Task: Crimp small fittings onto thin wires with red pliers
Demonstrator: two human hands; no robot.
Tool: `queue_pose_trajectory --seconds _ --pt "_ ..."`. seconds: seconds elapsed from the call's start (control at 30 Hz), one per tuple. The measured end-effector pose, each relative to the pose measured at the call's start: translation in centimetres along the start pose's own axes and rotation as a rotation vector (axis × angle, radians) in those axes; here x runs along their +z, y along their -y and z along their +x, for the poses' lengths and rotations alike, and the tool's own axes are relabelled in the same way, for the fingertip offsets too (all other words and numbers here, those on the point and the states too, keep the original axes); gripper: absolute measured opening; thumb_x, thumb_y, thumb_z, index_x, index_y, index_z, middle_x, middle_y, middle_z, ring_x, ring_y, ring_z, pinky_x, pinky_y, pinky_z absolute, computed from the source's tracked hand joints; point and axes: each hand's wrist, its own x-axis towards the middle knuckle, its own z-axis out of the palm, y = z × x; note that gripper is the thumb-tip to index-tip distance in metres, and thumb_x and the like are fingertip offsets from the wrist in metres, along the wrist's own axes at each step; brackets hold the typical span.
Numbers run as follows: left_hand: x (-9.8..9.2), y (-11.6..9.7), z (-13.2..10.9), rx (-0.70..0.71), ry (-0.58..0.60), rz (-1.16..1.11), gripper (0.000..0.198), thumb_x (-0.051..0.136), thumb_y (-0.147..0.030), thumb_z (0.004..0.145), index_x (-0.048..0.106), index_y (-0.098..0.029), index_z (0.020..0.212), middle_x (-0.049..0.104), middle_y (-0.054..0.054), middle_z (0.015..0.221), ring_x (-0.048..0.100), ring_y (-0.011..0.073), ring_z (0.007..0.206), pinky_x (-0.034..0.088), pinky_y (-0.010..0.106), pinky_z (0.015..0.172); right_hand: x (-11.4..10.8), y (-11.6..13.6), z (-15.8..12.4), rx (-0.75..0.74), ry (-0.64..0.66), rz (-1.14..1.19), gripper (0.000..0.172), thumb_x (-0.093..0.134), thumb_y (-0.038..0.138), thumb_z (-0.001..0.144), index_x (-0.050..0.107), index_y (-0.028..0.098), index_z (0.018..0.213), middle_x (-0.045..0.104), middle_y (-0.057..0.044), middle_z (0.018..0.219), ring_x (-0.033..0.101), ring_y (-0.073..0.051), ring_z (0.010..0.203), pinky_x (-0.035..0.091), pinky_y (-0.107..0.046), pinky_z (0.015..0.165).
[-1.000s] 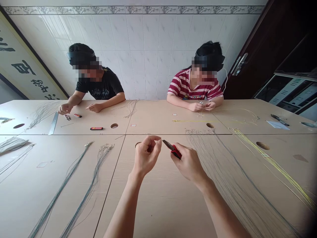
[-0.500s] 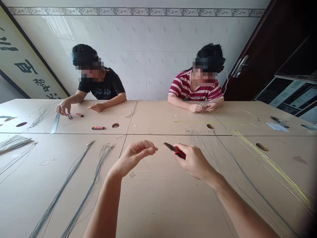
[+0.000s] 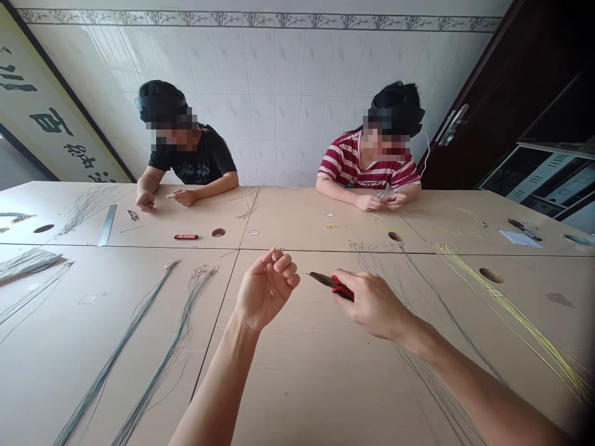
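Note:
My right hand (image 3: 374, 303) grips a pair of pliers (image 3: 324, 280) with dark pointed jaws and red-and-black handles. Its tip points left, toward my left hand (image 3: 269, 288). The left palm is turned up, with the fingers curled in over a thin cord (image 3: 304, 273). A short stretch of that cord spans the gap from those fingers to the jaws' tip; the rest is hidden in the hand or too fine to see. Both hands are above the table (image 3: 297, 371), apart from each other.
Grey cord bundles (image 3: 139, 322) lie to the left, with loose grey cords (image 3: 432, 297) and a yellow bundle (image 3: 502, 297) on the right. Across the table sit two people. A lighter (image 3: 186, 236), a steel ruler (image 3: 107, 225) and round holes (image 3: 218, 233) are on the far half.
My left hand has rolled palm-up and its fingers curled in. The pliers have shifted slightly right and down. The far-left person's hand has drawn back from the ruler and picked up a small red thing.

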Motion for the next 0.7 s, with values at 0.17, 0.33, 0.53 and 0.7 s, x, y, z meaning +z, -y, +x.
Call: queue_pose_trajectory --seconds 0.17,0.33,0.53,0.7 --pt "0.6 -0.8 -0.1 -0.067 -0.016 0.01 0.028 0.047 -0.016 0.093 0.041 -0.018 0.065 0.017 -0.008 0.055 0.021 0.0056 0.042 0.019 0.016 0.034 -0.6 -0.1 -0.3 -0.117 0.036 -0.11 0.012 0.046 0.013 0.078 0.043 0.022 0.071 0.051 0.003 0.058 0.038 -0.013 0.052 0.023 -0.025 0.049" --pt "1.0 -0.9 0.3 -0.088 -0.08 0.147 0.025 0.057 -0.017 0.087 0.045 -0.017 0.065 0.011 -0.009 0.055 0.013 0.0047 0.041 0.013 0.015 0.033 -0.8 -0.4 -0.1 -0.184 0.049 -0.194 0.014 0.046 0.008 0.075 0.047 0.022 0.071 0.056 0.002 0.06 0.042 -0.013 0.053 0.021 -0.025 0.049" --pt "0.6 -0.7 0.6 -0.084 -0.09 0.214 0.026 0.064 -0.019 0.081 0.045 -0.017 0.063 0.009 -0.01 0.055 0.011 0.0042 0.042 0.012 0.014 0.032 -0.8 -0.9 0.2 -0.21 0.052 -0.23 0.013 0.047 0.008 0.074 0.048 0.021 0.071 0.058 0.001 0.063 0.043 -0.013 0.054 0.021 -0.026 0.05" --pt "0.3 -0.8 0.7 -0.081 -0.079 0.231 0.027 0.067 -0.019 0.078 0.046 -0.016 0.062 0.009 -0.01 0.055 0.01 0.0039 0.043 0.01 0.014 0.033 -0.8 -1.1 0.3 -0.223 0.051 -0.234 0.012 0.048 0.011 0.076 0.047 0.021 0.07 0.056 0.001 0.061 0.041 -0.013 0.052 0.02 -0.026 0.05"
